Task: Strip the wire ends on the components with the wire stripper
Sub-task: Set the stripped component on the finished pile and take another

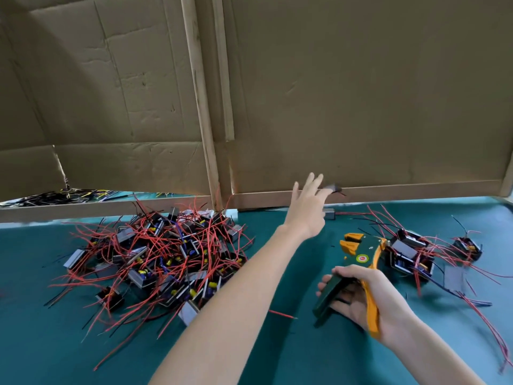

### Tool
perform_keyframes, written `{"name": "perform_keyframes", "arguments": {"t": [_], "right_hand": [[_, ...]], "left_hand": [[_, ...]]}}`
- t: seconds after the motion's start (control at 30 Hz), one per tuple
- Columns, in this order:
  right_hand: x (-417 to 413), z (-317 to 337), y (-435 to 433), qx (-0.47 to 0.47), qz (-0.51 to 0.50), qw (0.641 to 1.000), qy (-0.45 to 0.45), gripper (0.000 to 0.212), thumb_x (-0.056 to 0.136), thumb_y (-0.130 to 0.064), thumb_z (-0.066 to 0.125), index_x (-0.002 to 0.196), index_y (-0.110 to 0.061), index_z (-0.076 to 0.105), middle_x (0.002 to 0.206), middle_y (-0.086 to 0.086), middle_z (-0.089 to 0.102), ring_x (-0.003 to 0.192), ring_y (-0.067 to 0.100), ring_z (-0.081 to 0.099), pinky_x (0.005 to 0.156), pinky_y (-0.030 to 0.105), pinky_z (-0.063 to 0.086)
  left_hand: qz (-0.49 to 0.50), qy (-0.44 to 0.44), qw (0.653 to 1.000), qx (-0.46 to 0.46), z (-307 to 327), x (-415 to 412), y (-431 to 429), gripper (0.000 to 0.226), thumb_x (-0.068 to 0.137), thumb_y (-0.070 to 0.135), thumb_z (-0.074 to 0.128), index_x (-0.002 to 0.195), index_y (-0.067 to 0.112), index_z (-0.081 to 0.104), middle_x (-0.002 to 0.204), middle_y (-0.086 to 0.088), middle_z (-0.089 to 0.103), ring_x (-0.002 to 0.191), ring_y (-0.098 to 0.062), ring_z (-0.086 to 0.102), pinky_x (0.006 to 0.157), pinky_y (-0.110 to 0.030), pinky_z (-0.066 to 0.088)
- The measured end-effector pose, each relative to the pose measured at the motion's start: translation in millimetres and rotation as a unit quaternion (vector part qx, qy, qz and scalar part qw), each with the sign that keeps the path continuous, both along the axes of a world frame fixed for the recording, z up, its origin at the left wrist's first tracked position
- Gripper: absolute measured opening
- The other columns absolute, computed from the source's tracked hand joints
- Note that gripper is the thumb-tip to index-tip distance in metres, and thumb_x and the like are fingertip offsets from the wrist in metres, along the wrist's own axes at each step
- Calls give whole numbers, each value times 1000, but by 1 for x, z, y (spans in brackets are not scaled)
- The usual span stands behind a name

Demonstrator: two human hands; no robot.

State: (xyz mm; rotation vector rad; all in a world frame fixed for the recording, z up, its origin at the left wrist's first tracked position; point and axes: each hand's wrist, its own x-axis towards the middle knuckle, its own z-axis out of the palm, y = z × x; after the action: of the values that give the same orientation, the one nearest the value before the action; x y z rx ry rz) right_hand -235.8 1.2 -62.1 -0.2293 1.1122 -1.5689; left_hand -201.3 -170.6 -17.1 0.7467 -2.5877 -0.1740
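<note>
My right hand (369, 295) grips the handles of the green and orange wire stripper (361, 254), whose jaws point away from me over the green table mat (277, 351). My left hand (306, 207) reaches far forward with its fingers straight and spread. A small dark component (335, 187), blurred, is at its fingertips in front of the cardboard; I cannot tell whether they touch. A big pile of components (166, 254) with red and black wires lies at the left. A smaller group of components (410, 254) lies at the right, just beyond the stripper.
A cardboard wall (361, 93) with a wooden rail (402, 190) along its foot closes the back of the table. One lone component (329, 213) lies by the rail. A cut red wire piece (283, 314) lies on the mat near my left forearm.
</note>
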Motion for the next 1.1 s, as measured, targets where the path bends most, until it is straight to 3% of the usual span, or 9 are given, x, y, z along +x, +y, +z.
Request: {"name": "perform_keyframes", "arguments": {"t": [0.07, 0.17, 0.37, 0.53, 0.7, 0.77, 0.87, 0.97, 1.1], "right_hand": [[-1, 0, 0, 2, 7, 1000, -2, 8, 89, -2, 52, 85, 2, 58, 72, 22, 68, 62, 34, 69, 53, 40, 60], [0, 0, -1, -3, 13, 1000, -2, 7, 89, -1, 52, 85, 2, 57, 72, 22, 67, 61, 34, 70, 53, 40, 60], [2, -1, -1, 4, 24, 999, 33, 8, 89, -1, 53, 84, 2, 58, 72, 22, 69, 62, 34, 70, 61, 42, 60], [3, 1, 1, -6, 17, 999, 26, 7, 89, 0, 53, 85, 3, 57, 72, 22, 68, 61, 34, 70, 55, 42, 61], [1, 1, 1, -6, 14, 1000, 17, 6, 89, -1, 53, 87, 3, 58, 72, 23, 68, 62, 35, 71, 54, 43, 60], [0, 0, 1, -6, 14, 1000, 12, 6, 89, -1, 53, 87, 3, 58, 72, 23, 68, 62, 35, 70, 54, 43, 60], [-2, -2, 0, -5, 14, 1000, 9, 6, 88, -1, 53, 86, 2, 58, 72, 23, 68, 62, 35, 70, 54, 44, 60], [-3, -2, 0, -6, 15, 1000, 6, 7, 89, -1, 53, 85, 2, 58, 72, 22, 68, 62, 35, 70, 56, 44, 60], [-3, -2, 0, -9, 16, 1000, 4, 7, 89, -1, 53, 85, 2, 58, 72, 23, 67, 62, 35, 70, 56, 45, 60]], "left_hand": [[-23, 34, 997, 72, 2, 15, -2, 47, 89, -9, 48, 132, 9, 54, 152, -12, 35, 144, -26, 24, 118, -34, 14], [0, 30, 990, 141, 19, 64, -4, 40, 89, -11, 43, 118, 6, 65, 125, -12, 62, 115, -23, 57, 99, -20, 38], [36, -231, 935, 268, 46, 176, 9, 27, 86, 3, 59, 91, 28, 68, 80, 12, 68, 69, -3, 65, 60, -17, 49], [75, -239, 925, 286, 15, 176, 28, 18, 86, 16, 66, 104, 21, 66, 78, 6, 66, 65, -10, 69, 61, -21, 51], [91, -198, 944, 249, -2, 158, 37, 12, 82, 16, 68, 86, 4, 66, 69, -5, 73, 54, -11, 64, 55, -18, 50], [102, -216, 950, 202, -2, 155, 41, 17, 81, 15, 65, 83, -2, 69, 71, -9, 74, 52, -12, 60, 61, -24, 55], [81, -231, 959, 141, 4, 156, 42, 16, 77, 18, 71, 88, 13, 62, 87, 1, 69, 77, -17, 62, 72, -31, 52], [-31, -252, 954, 161, 7, 155, 46, 26, 76, 16, 76, 95, 24, 61, 101, 4, 54, 99, -15, 52, 85, -29, 43], [-98, -233, 948, 196, 2, 152, 53, 13, 78, 8, 71, 86, 19, 70, 99, 1, 66, 97, -10, 56, 88, -33, 47]]}}
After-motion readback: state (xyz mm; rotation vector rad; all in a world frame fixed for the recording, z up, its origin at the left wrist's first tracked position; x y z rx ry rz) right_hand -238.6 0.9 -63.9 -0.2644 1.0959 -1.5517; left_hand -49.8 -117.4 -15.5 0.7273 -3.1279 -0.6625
